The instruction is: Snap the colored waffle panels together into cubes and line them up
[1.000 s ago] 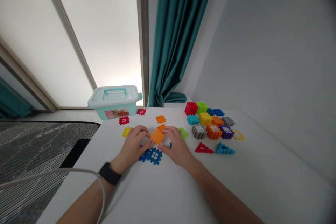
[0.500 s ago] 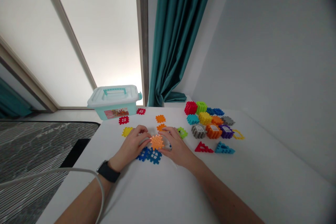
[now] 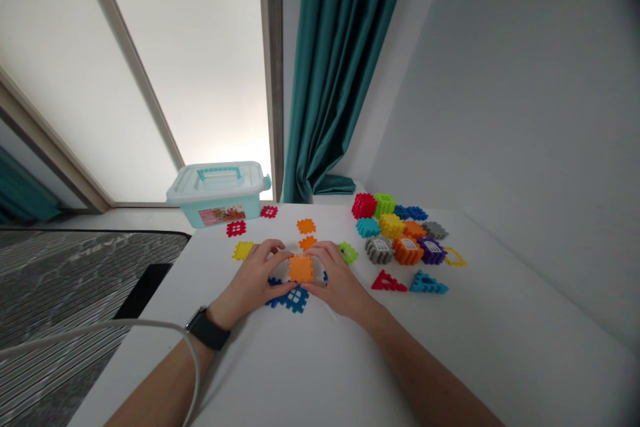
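An orange square interlocking building tile (image 3: 301, 269) with notched edges is held between my two hands, a smooth face toward me. My left hand (image 3: 260, 275) pinches it along the left side, thumb at the lower corner and fingers at the upper one. On the opposite side, my right hand (image 3: 337, 278) grips it the same way. Blue window tiles (image 3: 295, 299) lie on the table just below, partly covered by my left thumb. Above the held piece sit two more orange tiles (image 3: 306, 226), the nearer one close to my right fingertips. A green tile (image 3: 348, 253) shows behind my right hand.
Stacks of coloured tiles (image 3: 391, 225) stand at the right, with a red triangle (image 3: 389, 281) and a blue triangular piece (image 3: 428, 283) in front. A lidded teal box (image 3: 220, 195) is at the back left, near red tiles (image 3: 236, 229) and a yellow tile (image 3: 242, 251).
The orange tile's brick-patterned face has given way to a smooth one, and the tile appears slightly higher. My left thumb has shifted down to its lower corner.
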`<state>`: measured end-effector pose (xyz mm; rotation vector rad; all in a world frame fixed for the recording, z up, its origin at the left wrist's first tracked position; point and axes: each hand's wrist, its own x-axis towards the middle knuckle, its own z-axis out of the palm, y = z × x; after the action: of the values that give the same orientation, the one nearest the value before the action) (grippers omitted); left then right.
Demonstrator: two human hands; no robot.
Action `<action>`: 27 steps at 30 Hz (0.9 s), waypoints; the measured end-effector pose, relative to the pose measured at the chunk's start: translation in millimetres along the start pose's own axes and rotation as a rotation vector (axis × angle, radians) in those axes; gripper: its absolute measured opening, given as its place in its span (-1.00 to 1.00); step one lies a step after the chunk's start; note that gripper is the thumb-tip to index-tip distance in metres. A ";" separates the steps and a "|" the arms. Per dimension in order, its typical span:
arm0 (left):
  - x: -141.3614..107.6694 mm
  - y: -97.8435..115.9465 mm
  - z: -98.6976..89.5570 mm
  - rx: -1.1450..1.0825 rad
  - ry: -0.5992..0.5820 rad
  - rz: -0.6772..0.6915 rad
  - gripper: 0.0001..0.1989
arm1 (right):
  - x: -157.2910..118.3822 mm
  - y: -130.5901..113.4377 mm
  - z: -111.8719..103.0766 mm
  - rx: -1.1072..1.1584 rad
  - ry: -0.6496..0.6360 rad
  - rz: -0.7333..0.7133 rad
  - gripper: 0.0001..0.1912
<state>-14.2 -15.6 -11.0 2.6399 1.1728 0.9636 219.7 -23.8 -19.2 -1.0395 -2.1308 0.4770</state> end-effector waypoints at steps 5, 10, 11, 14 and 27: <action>0.9 2.6 -3.4 0.002 0.029 0.006 -0.59 | 0.3 1.1 -1.8 -0.002 -0.007 -0.006 -0.40; 1.3 1.9 -3.8 -0.002 0.055 0.012 -0.59 | -0.4 -0.4 -4.1 -0.046 0.013 -0.065 -0.39; 1.3 1.6 -3.9 -0.008 0.058 0.015 -0.59 | -0.5 -1.2 -4.4 -0.056 0.010 -0.089 -0.40; 1.3 1.5 -4.1 -0.027 0.065 0.018 -0.60 | -0.7 -3.7 -4.7 -0.081 0.005 -0.142 -0.43; 1.7 1.7 -2.6 -0.029 0.092 -0.001 -0.56 | -0.5 -4.8 -4.3 -0.049 0.075 -0.147 -0.53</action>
<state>-13.8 -16.0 -7.5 2.5975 1.1699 1.1040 220.5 -27.0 -13.6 -0.9050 -2.1422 0.3123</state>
